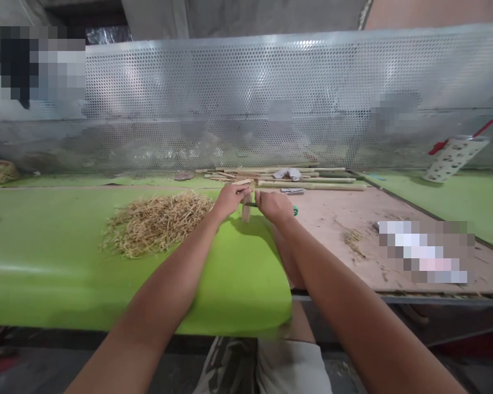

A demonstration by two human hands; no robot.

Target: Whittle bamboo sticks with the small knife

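Note:
My left hand [230,198] is closed, fingers pinched near the top of a pale, flat wooden strip [246,212] that stands upright over the green sheet. My right hand [276,207] makes a fist beside it. A thin, dark blade [250,204], apparently a knife's, comes out of that fist and lies across the strip. Something green [296,210] shows at the fist's other end; the rest of the handle is hidden by my fingers. Left of my hands lies a pile of dry, straw-like stalks [160,223].
Long pale sticks [312,186] lie behind my hands, with crumpled paper [287,174] on them. A perforated metal panel [238,82] closes off the back. At right stand a white spotted tumbler [456,158] and a few loose stalks [353,241]. A green sheet [238,284] covers the table's left part.

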